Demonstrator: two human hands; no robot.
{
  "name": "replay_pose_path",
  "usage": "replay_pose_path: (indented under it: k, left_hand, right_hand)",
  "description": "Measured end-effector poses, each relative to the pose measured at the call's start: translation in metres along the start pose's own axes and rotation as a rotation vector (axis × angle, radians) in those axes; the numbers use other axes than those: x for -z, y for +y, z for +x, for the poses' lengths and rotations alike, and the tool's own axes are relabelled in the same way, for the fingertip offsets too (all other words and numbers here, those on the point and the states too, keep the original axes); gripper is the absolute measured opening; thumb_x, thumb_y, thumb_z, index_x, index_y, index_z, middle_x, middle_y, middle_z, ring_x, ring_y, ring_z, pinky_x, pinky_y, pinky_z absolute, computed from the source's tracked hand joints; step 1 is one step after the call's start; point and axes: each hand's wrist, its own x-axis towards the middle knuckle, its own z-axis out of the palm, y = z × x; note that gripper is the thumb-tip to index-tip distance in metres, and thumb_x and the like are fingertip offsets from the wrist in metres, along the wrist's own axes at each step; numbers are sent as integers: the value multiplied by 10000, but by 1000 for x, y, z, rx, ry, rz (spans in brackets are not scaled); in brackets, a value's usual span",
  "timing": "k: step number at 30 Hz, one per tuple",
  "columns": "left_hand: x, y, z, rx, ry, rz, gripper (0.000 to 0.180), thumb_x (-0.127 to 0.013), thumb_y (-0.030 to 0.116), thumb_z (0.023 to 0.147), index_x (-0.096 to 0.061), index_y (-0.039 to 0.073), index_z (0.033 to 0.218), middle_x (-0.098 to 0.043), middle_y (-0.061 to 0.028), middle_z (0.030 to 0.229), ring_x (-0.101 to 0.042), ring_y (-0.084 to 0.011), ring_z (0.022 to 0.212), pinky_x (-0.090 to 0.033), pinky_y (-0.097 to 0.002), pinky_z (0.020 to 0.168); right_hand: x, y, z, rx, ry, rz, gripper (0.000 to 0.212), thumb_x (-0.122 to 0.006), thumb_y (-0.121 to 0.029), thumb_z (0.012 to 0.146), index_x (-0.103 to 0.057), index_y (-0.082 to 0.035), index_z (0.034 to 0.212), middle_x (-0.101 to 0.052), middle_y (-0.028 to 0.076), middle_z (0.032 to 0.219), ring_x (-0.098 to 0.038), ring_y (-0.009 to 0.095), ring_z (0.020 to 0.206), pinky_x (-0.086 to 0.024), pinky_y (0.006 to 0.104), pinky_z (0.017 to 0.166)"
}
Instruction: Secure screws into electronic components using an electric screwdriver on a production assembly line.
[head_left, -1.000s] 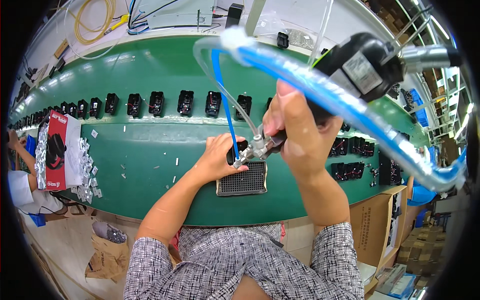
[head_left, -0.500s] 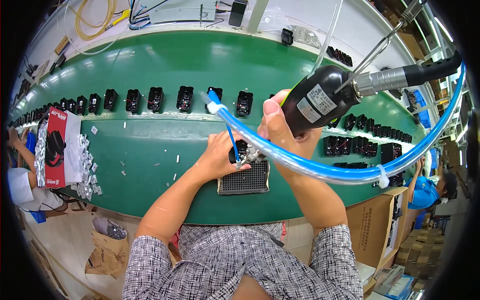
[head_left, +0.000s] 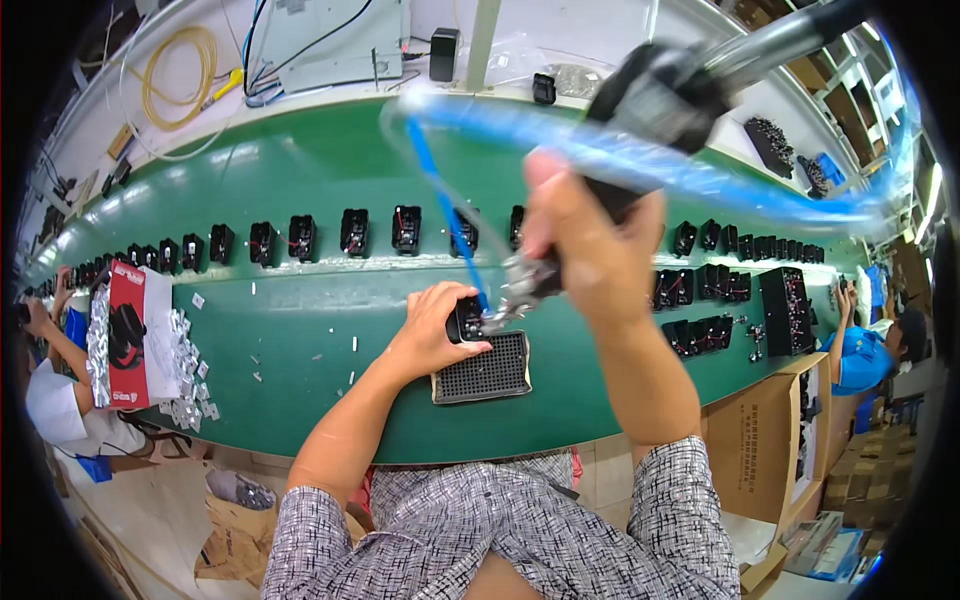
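My left hand [head_left: 428, 338] is closed round a small black plastic housing [head_left: 466, 320] with its open side up, at the far edge of a black perforated block [head_left: 482, 368]. Raised to the right, my right hand [head_left: 598, 245] grips a black electric screwdriver [head_left: 655, 105], blurred by motion. Its metal nose [head_left: 518, 298] points down at the right side of the housing. A thick clear-and-blue hose [head_left: 660, 165] arcs across the screwdriver, and a thin blue tube [head_left: 440, 190] runs down to the nose. The bit's tip is too small to make out.
A row of similar black housings [head_left: 354, 231] crosses the green table [head_left: 270, 330]. More stand at right by a black bin [head_left: 786, 310]. At left lie a red-and-white box [head_left: 135, 335] and silvery plates [head_left: 188, 375]. Co-workers sit at left [head_left: 65, 390] and right [head_left: 858, 358].
The screwdriver and its hose have shifted up and blurred, with the nose still by the housing. My left hand stays on the housing, more of which now shows. The whole view has tilted slightly.
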Motion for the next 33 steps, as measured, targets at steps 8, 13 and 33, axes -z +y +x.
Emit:
replay_pose_path:
  k: [8, 13, 33]
  left_hand:
    - [-14, 53, 56, -19, -22, 108, 615, -822, 202, 744, -570, 87, 1293, -610, -98, 1236, -570, -277, 1169, -337, -410, 1036]
    - [-76, 65, 166, -242, -53, 414, 671, -864, 255, 691, -569, 38, 1252, -627, -131, 1217, -553, -292, 1244, -332, -495, 1074]
    - [94, 22, -178, 229, 670, 437, 354, -630, -21, 855, -732, 128, 1160, -656, -42, 1029, -588, -252, 949, -412, -356, 931]
  right_hand:
    - [83, -36, -36, -137, 125, -184, 169, -725, -10, 851, -663, -6, 1008, -659, 56, 779, -518, 100, 477, -422, 215, 460]
    - [111, -31, -56, -146, 208, -191, 192, -762, -13, 821, -674, -5, 992, -652, 37, 717, -535, 96, 508, -421, 211, 476]
    - [6, 33, -14, -25, -29, -195, 345, -627, -105, 997, -543, 8, 1313, -623, 65, 888, -612, 149, 778, -507, 285, 814]
